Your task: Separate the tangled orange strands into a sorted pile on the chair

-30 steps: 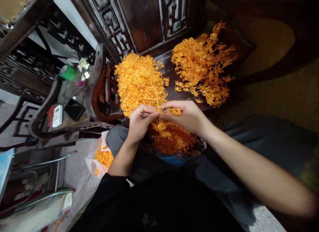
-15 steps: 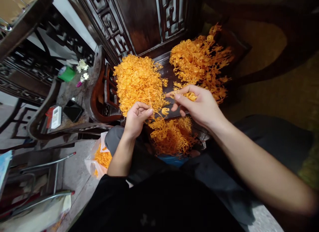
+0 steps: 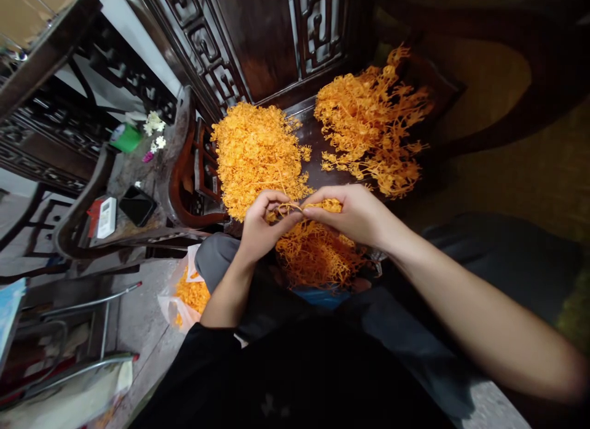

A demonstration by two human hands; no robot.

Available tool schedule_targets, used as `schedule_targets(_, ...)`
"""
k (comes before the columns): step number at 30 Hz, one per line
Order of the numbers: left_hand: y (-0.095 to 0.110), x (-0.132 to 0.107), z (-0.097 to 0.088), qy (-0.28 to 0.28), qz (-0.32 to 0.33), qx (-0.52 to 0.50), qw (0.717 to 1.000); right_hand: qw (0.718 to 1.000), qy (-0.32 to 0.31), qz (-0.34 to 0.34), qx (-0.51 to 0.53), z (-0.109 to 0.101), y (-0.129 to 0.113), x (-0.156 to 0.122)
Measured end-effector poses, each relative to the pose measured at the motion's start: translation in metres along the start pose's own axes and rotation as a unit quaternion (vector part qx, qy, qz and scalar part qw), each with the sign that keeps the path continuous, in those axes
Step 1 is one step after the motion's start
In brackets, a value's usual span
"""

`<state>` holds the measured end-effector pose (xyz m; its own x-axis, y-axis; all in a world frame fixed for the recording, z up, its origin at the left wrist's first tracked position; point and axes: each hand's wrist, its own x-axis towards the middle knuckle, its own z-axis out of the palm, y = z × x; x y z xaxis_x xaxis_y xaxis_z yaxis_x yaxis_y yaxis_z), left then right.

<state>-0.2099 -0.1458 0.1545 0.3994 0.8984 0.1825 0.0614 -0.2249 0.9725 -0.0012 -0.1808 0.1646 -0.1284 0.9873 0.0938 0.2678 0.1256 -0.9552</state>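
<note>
My left hand pinches a thin orange stringy strand between thumb and fingers. Against it, fingertips touching, my right hand is closed with thumb and forefinger on the same strand, and an orange tuft shows within its curled fingers. Right below both hands lies a bunch of orange stringy strands above my lap. Beyond them a dense orange heap sits on the dark wooden seat. To its right is a looser orange bunch with long stems.
A carved wooden backrest stands behind the seat. On the side table at left are a dark phone, a white box, a green tape roll and small flowers. A plastic bag with orange pieces stands on the floor.
My right hand has moved left and down until its fingertips meet my left hand's. The strand that was stretched apart in my left hand is now pinched between both.
</note>
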Motion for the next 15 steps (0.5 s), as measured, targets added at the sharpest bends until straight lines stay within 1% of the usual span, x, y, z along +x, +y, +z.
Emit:
schedule_targets(2,0.001,-0.001,0.007,-0.033,-0.023,-0.04,0.998,0.999,0.014,-0.043,-0.004,0.007,0.0,-0.001)
schedule_targets(4,0.003,-0.003,0.011,-0.052,-0.067,-0.08,0.993,0.996,0.025,-0.085,-0.009,0.012,0.001,-0.002)
schedule_targets(6,0.007,-0.004,0.01,-0.066,-0.101,-0.101,0.988,0.993,0.055,-0.103,-0.024,0.01,0.003,0.0)
schedule_targets(7,0.009,-0.004,0.008,-0.076,-0.111,-0.108,0.985,0.991,0.092,-0.094,-0.023,0.005,0.006,0.003)
schedule_targets(8,0.01,-0.005,0.005,-0.085,-0.12,-0.114,0.982,0.986,0.152,-0.074,-0.006,-0.002,0.009,0.007)
schedule_targets(9,0.011,-0.005,0.002,-0.087,-0.129,-0.123,0.98,0.974,0.222,-0.047,0.026,-0.01,0.012,0.012)
schedule_targets(11,0.011,-0.004,-0.002,-0.063,-0.14,-0.148,0.977,0.931,0.345,0.005,0.118,-0.027,0.016,0.019)
schedule_targets(12,0.01,-0.003,-0.002,-0.043,-0.143,-0.156,0.976,0.925,0.348,0.022,0.151,-0.033,0.016,0.021)
schedule_targets(14,0.006,0.0,-0.002,-0.003,-0.139,-0.161,0.977,0.945,0.259,0.048,0.193,-0.037,0.014,0.019)
schedule_targets(15,0.004,0.002,-0.002,0.012,-0.134,-0.158,0.978,0.958,0.196,0.056,0.204,-0.035,0.011,0.016)
